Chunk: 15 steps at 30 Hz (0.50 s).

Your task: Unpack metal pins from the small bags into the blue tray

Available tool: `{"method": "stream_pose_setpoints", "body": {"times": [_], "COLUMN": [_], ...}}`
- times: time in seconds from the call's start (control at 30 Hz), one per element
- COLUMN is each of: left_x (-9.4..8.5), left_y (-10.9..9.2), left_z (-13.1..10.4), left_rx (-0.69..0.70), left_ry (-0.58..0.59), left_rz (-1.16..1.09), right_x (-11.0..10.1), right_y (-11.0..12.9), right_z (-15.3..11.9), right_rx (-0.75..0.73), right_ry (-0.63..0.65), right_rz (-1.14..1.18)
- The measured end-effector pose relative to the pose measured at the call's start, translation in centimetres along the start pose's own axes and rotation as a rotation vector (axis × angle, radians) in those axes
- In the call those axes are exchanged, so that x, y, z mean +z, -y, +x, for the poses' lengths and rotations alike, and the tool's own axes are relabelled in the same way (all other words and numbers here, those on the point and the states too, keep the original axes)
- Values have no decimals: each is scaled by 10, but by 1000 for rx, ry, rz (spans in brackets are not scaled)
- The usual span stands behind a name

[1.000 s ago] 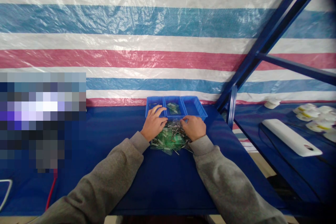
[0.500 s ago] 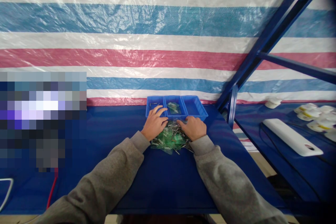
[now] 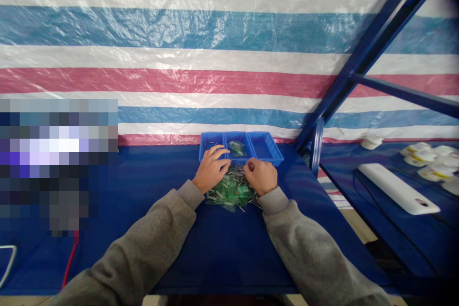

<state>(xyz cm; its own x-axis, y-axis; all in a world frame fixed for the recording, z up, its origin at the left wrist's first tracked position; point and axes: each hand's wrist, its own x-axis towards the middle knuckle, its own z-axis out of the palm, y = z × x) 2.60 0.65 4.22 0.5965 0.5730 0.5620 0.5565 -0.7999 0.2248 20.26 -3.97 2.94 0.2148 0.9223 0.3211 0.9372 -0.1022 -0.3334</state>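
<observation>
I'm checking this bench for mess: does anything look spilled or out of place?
A mixed pile of thin metal and translucent plastic pieces lies loose on the tabletop, outside the three-compartment tray, perhaps spilled.

Head view, forward-down, seemingly close

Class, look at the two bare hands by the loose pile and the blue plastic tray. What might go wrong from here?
1. The mixed pile of thin silvery metal pieces and clear-and-greenish plastic pieces lies jumbled, so lifting one might drag others along.
2. The bare right hand is at the pile's edge; any sharp metal ends could prick it.
3. The bare left hand overlaps the blue three-compartment plastic tray in view and might bump it.
</observation>
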Motion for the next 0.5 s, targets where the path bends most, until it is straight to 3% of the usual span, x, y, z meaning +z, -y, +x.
{"method": "stream_pose_setpoints", "body": {"times": [0.27, 0.5], "left_x": [-5, -8], "left_y": [-7, -14], "left_z": [1, 3], "left_rx": [-25, -232], "left_ry": [-70, -98], "left_rz": [-143, -470], "right_x": [-6, -12], "right_y": [-2, 3], "right_z": [-4, -6], "right_rx": [-169, -203], "right_ry": [-274, -238], "right_rz": [388, 698]}}
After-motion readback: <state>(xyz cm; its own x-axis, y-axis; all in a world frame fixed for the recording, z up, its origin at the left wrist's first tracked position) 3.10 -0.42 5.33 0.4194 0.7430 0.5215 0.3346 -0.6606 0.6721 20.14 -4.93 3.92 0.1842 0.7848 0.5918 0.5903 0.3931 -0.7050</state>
